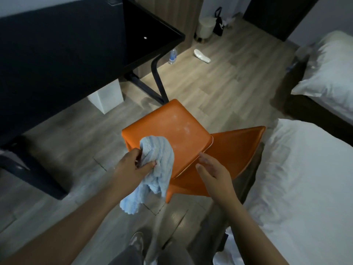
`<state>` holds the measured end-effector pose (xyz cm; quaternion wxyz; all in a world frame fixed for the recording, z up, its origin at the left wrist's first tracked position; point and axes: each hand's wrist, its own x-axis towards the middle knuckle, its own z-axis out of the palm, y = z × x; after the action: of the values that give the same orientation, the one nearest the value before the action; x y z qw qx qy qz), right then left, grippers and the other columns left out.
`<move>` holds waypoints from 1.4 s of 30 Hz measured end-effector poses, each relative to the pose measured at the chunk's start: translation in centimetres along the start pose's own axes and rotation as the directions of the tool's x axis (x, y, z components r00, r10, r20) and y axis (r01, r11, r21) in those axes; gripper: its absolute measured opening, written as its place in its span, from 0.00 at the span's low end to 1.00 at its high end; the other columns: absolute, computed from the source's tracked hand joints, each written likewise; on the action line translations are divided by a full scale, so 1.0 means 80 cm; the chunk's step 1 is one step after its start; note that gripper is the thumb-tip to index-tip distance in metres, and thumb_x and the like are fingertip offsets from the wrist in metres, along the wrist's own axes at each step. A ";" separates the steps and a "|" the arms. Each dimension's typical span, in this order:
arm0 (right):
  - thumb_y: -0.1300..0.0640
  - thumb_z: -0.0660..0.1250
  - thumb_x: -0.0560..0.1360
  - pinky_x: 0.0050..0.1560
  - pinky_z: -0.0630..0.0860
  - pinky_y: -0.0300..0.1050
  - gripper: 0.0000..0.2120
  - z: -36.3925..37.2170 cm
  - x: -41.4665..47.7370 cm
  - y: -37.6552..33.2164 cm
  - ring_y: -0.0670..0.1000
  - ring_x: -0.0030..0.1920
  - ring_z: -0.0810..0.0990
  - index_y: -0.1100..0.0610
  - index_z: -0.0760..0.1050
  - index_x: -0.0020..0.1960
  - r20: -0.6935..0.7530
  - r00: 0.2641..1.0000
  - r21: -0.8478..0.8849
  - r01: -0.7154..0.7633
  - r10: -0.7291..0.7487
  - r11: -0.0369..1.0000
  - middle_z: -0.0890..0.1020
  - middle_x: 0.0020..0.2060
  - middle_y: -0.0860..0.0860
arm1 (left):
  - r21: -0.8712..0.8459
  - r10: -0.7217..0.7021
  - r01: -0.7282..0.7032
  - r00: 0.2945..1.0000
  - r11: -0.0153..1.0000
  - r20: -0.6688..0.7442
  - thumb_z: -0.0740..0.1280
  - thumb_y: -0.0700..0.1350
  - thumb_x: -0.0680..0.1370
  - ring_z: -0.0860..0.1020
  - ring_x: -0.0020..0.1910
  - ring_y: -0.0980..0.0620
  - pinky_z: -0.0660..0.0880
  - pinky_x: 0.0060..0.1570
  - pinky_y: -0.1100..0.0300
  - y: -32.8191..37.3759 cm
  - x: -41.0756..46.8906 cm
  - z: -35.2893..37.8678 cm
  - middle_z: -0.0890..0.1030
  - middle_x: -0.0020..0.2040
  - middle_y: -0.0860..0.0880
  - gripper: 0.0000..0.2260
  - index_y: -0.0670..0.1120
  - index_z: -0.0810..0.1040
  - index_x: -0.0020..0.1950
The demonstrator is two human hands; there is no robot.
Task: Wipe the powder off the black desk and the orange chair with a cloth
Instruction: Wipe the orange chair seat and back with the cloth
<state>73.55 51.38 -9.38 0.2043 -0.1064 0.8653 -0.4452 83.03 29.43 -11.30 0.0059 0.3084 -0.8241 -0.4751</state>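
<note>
The orange chair [177,129] stands in the middle of the floor, its seat facing me and its backrest at the right. Faint white powder marks show on the far right part of the seat. My left hand [131,167] grips a light blue cloth [156,161] bunched over the seat's near left corner, with the cloth's tail hanging below the hand. My right hand [212,173] hovers with relaxed fingers at the seat's near edge, close to the backrest, holding nothing. The black desk [63,54] fills the upper left.
Two beds with white bedding [298,178] line the right side. On the wooden floor lie a water bottle [172,56] by the desk leg, a white slipper [202,56], a white bin [206,27] and a black bag [219,23]. A white box [107,96] stands under the desk.
</note>
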 end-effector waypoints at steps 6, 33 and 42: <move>0.50 0.61 0.81 0.66 0.70 0.51 0.13 -0.052 0.022 0.019 0.43 0.61 0.70 0.41 0.69 0.65 -0.147 0.989 -0.132 -0.010 -0.009 0.991 0.72 0.58 0.35 | -0.012 0.050 -0.050 0.998 0.999 0.042 0.70 0.51 0.75 0.77 0.39 0.49 0.73 0.37 0.55 0.038 0.031 0.047 0.78 0.40 0.47 0.10 0.48 0.72 0.44; 0.50 0.66 0.78 0.76 0.49 0.55 0.39 -0.028 0.064 0.159 0.51 0.77 0.35 0.47 0.45 0.79 -0.327 0.939 -0.275 -0.201 0.105 0.940 0.38 0.78 0.47 | -0.059 0.250 -0.245 0.963 0.968 0.098 0.69 0.50 0.77 0.76 0.40 0.52 0.70 0.34 0.64 0.012 0.107 0.231 0.78 0.43 0.49 0.08 0.48 0.72 0.48; 0.63 0.62 0.79 0.75 0.45 0.51 0.29 -0.060 0.093 0.166 0.51 0.78 0.38 0.47 0.60 0.76 -0.135 0.989 -0.340 0.010 -0.060 0.940 0.40 0.79 0.49 | -0.035 0.301 -0.299 0.948 0.954 0.106 0.68 0.50 0.77 0.76 0.43 0.48 0.71 0.37 0.62 0.024 0.116 0.232 0.78 0.45 0.47 0.09 0.46 0.73 0.51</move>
<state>64.68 59.86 -19.63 0.1122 -0.1230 0.9394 -0.2998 68.91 39.79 -22.57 0.0355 0.1530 -0.8561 -0.4923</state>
